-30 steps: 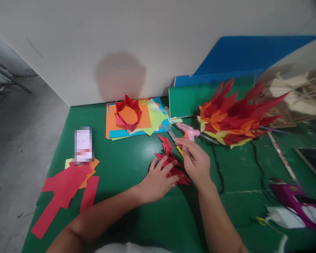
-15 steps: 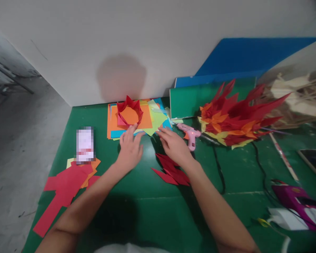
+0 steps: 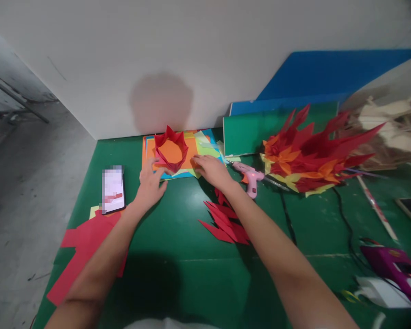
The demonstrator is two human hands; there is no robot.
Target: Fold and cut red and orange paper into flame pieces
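A red folded-paper ring with pointed tips [image 3: 182, 157] stands on a stack of coloured paper sheets [image 3: 148, 148] against the wall. My left hand [image 3: 151, 185] is open at the ring's front left, fingers spread and fingertips close to its lower edge; whether they touch it I cannot tell. My right hand [image 3: 213, 172] lies over the right part of the stack, fingers stretched towards the ring, with nothing visible in them. Below my right wrist lie several red folded-paper spikes [image 3: 222, 224], partly covered by my forearm. A pink glue gun [image 3: 250, 176] rests just right of that hand.
Flame-like red, orange and yellow paperwork [image 3: 304, 160] stands at the right, before a green board [image 3: 243, 135]. Left are a phone [image 3: 113, 189] and red paper pieces [image 3: 92, 242]. A black cable [image 3: 287, 219], a striped stick [image 3: 378, 210] and a purple device [image 3: 385, 262] lie on the right.
My left hand has moved left along the ring's front edge. My right hand has moved slightly left and up, closer to the ring. The view has shifted a little.
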